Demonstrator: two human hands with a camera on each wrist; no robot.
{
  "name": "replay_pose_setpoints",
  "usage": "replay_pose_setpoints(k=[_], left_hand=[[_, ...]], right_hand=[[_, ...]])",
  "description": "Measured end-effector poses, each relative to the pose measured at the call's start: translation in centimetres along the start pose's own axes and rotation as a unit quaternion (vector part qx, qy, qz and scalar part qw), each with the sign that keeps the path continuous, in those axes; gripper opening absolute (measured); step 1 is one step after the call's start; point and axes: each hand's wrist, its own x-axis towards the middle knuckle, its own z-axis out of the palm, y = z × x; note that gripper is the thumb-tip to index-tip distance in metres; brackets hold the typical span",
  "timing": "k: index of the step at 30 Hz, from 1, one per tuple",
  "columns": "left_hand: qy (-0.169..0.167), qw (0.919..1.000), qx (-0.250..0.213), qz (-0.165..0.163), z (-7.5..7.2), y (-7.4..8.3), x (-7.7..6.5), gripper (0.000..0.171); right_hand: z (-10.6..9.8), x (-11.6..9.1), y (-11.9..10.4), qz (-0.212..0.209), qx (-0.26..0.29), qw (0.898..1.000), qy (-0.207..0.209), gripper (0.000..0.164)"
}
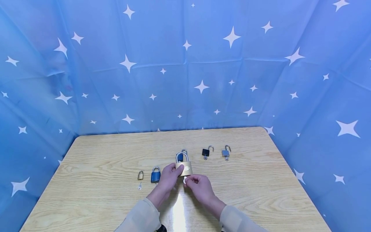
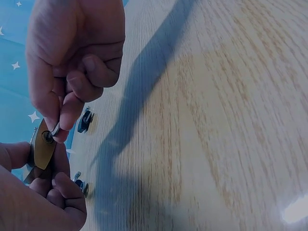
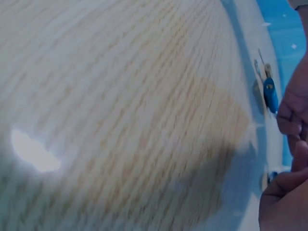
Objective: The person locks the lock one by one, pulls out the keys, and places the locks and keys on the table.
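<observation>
A large brass padlock [image 1: 187, 169], its silver shackle pointing up, is held above the table by my left hand [image 1: 169, 176]; the thumb lies over its front face. Below the lock, my right hand [image 1: 200, 187] pinches a key [image 1: 185, 180] between thumb and forefinger. From the left wrist view, the key [image 2: 56, 129] meets the keyhole in the underside of the brass padlock [image 2: 44, 151]; how deep it sits is hidden by the fingertips. Just behind the brass lock, partly covered by it, is a dark blue padlock [image 1: 180, 157].
Left of my hands are a blue padlock [image 1: 155, 176] and a small brass padlock [image 1: 140, 175] with a loose key [image 1: 140, 186] below it. Farther right lie a black padlock [image 1: 205, 152] and a grey padlock [image 1: 225, 153], both with shackles released and keys at their bases.
</observation>
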Motion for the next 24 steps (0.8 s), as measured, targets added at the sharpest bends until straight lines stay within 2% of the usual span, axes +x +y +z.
replay_pose_setpoints(k=[9,15,21,24], left_hand=[[0.017,0.9998,0.008,-0.005,0.12,0.08,-0.02,0.038],[0.030,0.9994,0.013,0.009,0.02,-0.13,0.30,0.037],[0.043,0.9989,0.017,0.003,-0.12,-0.04,0.43,0.037],[0.046,0.9988,0.018,0.001,-0.17,-0.07,0.49,0.036]], right_hand=[[-0.15,0.30,0.18,-0.004,0.015,1.000,-0.013,0.016],[0.00,0.17,0.27,-0.018,0.036,0.998,-0.048,0.020],[0.00,0.23,0.16,-0.020,0.032,0.997,-0.073,0.018],[0.00,0.05,0.07,-0.012,0.026,0.995,-0.099,0.014]])
